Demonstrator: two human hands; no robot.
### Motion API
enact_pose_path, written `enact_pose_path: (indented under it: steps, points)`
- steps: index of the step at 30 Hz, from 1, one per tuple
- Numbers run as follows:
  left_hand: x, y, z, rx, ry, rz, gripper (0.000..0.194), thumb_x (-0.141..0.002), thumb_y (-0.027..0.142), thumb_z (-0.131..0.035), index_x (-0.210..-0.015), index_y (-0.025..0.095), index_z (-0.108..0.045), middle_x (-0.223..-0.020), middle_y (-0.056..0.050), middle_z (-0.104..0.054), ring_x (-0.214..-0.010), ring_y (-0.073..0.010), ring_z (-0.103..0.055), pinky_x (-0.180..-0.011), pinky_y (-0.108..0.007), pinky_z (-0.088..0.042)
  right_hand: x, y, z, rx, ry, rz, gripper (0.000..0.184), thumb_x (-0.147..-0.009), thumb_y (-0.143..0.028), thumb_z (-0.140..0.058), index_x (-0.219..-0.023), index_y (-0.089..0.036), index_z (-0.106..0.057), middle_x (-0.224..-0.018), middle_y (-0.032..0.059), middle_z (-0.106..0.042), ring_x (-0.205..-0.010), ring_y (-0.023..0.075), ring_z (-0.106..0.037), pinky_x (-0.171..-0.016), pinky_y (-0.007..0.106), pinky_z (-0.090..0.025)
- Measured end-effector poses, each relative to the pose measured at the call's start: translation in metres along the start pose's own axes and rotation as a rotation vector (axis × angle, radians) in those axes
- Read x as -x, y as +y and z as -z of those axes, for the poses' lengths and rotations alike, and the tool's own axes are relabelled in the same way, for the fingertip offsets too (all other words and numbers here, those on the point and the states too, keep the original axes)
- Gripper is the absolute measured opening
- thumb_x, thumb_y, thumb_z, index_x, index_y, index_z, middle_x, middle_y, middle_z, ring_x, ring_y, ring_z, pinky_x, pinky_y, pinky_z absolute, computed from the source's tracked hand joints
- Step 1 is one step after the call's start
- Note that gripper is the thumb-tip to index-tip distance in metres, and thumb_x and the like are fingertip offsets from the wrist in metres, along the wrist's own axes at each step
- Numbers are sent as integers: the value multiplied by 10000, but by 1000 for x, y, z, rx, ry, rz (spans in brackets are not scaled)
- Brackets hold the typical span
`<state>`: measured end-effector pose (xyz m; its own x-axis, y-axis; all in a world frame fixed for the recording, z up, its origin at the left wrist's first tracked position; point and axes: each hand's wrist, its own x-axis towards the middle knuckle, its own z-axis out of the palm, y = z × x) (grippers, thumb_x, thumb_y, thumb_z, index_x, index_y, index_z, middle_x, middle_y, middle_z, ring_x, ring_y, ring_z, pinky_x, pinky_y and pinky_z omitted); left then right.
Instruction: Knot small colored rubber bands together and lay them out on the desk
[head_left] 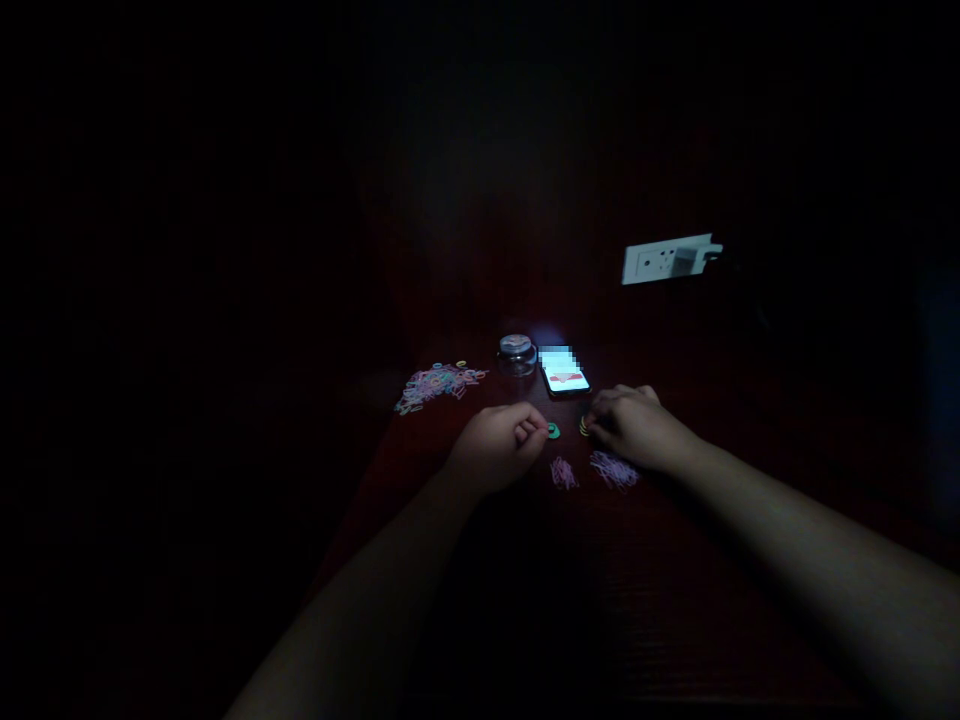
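Observation:
My left hand (504, 442) is closed in a pinch, its fingertips at the edge of a small cluster of green rubber bands (554, 431) on the table. Just to the right, a few yellow rubber bands (583, 427) lie partly under the fingers of my right hand (631, 422). Those fingers are curled downward, and anything between them is hidden. Closer to me are a pile of pink rubber bands (564, 473) and, below my right hand, a pile of light purple rubber bands (614, 470).
A large heap of mixed-colour rubber bands (439, 385) lies at the left edge of the dark reddish table (465, 520). Behind my hands stand a lidded clear jar (517, 358) and a lit phone (565, 371). A white socket panel (667, 259) is on the wall. Surroundings are very dark.

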<state>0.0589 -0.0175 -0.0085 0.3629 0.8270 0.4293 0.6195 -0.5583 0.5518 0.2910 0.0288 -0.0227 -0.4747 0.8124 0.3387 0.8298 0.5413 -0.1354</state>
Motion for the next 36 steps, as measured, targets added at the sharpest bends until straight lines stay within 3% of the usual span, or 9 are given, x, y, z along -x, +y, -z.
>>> enact_pose_path:
  steps: [16,27,36]
  points:
    - [0,1,0,-6,-10,9,139,-849,259,-548,-826,188,-665,-667,23,-625,-583,-89,-538,-559,-205,-405,1,-1,5,-11,41,-14,161,-853,-239,-529,-814,-216,-683,-903,50,-720,-877,231,-585,-787,365,-309]
    - [0,4,2,3,-24,19,148,-847,261,-545,-829,181,-668,-677,14,-638,-595,-96,-549,-568,-210,-411,3,-4,2,3,-16,15,156,-828,-327,-593,-813,-241,-723,-959,61,-692,-932,261,-560,-792,387,-310]
    - [0,3,0,1,-15,30,148,-846,268,-546,-825,188,-669,-670,15,-632,-586,-98,-541,-559,-212,-407,2,-1,-3,39,-31,23,174,-861,-298,-558,-825,-222,-710,-959,76,-685,-929,256,-555,-793,383,-324]
